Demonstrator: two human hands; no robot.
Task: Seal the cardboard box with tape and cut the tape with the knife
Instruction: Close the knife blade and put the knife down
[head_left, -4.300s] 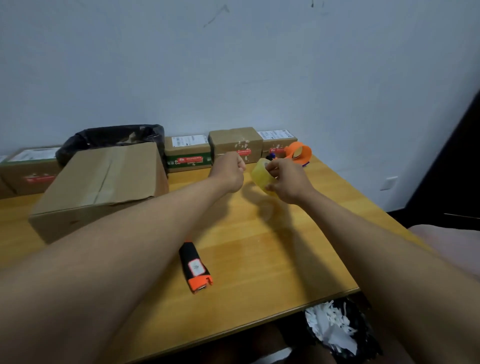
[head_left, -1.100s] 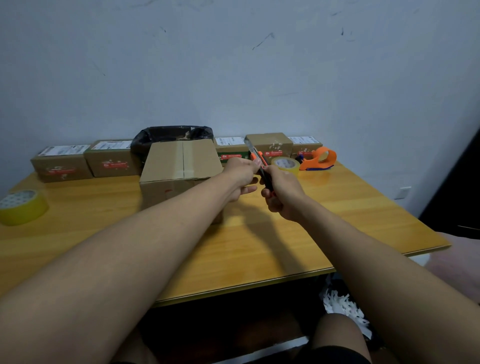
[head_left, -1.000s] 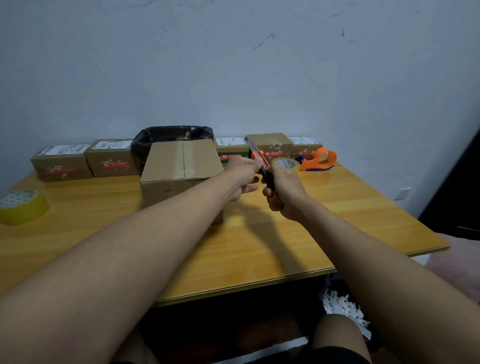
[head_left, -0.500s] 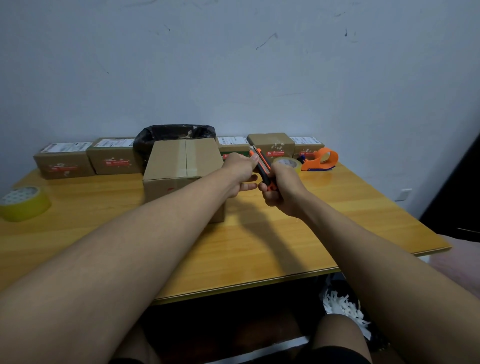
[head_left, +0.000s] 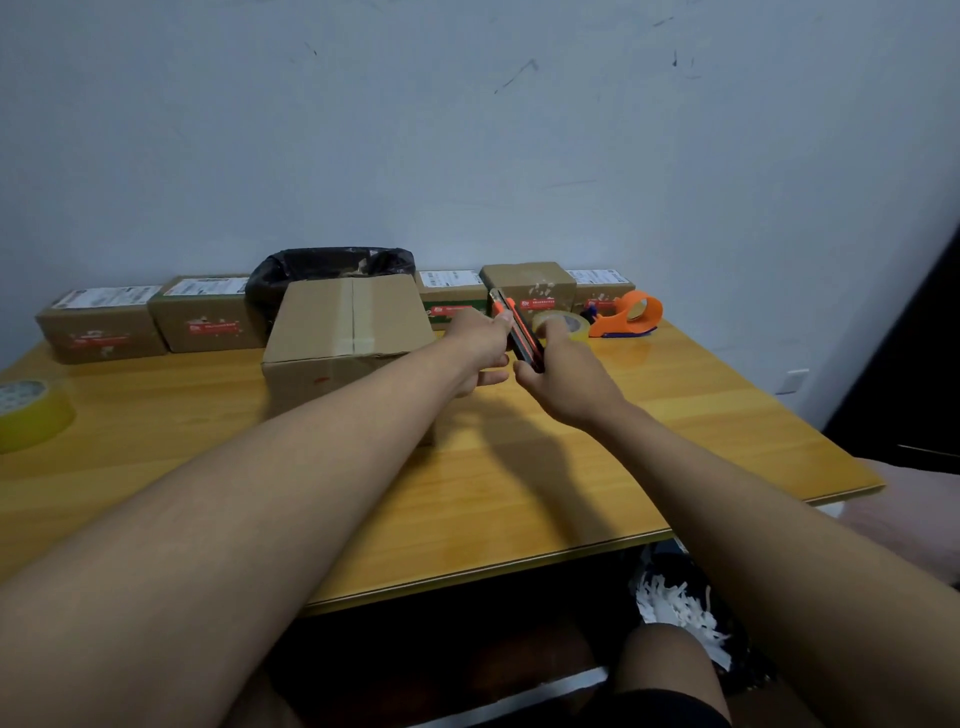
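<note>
The cardboard box (head_left: 348, 322) stands mid-table with its flaps closed and a strip of clear tape along the top seam. Just right of it, my right hand (head_left: 566, 376) grips the handle of the black and orange knife (head_left: 519, 338), which points up and away. My left hand (head_left: 478, 345) pinches the knife's upper end with thumb and forefinger, its lower fingers loosely spread. A clear tape roll (head_left: 569, 325) lies flat on the table behind my right hand, partly hidden by it.
An orange tape dispenser (head_left: 628, 314) sits at the back right. Several small labelled boxes (head_left: 208, 312) line the wall beside a black-bagged bin (head_left: 332, 265). A yellow tape roll (head_left: 28, 415) lies at the far left. The table's front edge (head_left: 493, 582) is near my knee.
Four seconds ago both hands held the tape roll and the knife lay on the table. Now the roll is down and both hands are on the knife. Over the last second they barely moved.
</note>
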